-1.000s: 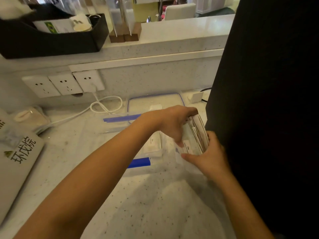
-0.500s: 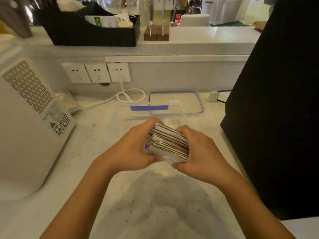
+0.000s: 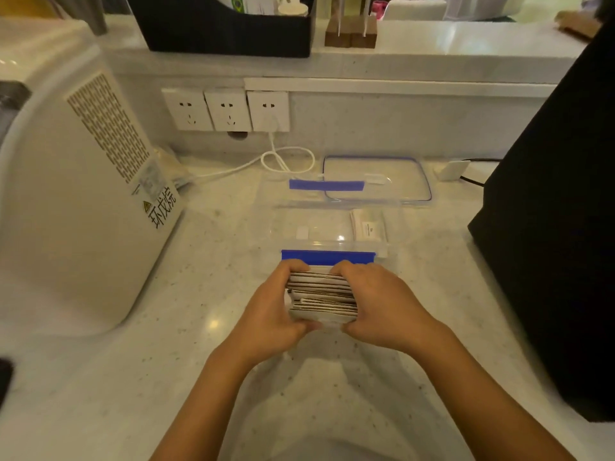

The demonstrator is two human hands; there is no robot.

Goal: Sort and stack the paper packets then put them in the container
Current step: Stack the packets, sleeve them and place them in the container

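Reaching forward with both forearms, converging toward the middle. Curling the left hand and right hand inward, palms facing each other, fingers wrapping over the top, thumbs nearly meeting below.

A stack of white paper packets stands on edge before the clear, blue-clipped container.

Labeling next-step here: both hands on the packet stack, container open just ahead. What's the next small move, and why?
Probably square the stack of packets first: pressed between the left hand and right hand, its edges still look uneven. Then carry it forward into the clear container, which sits open right behind the hands, holding a few packets at its right end, its lid lying beyond.
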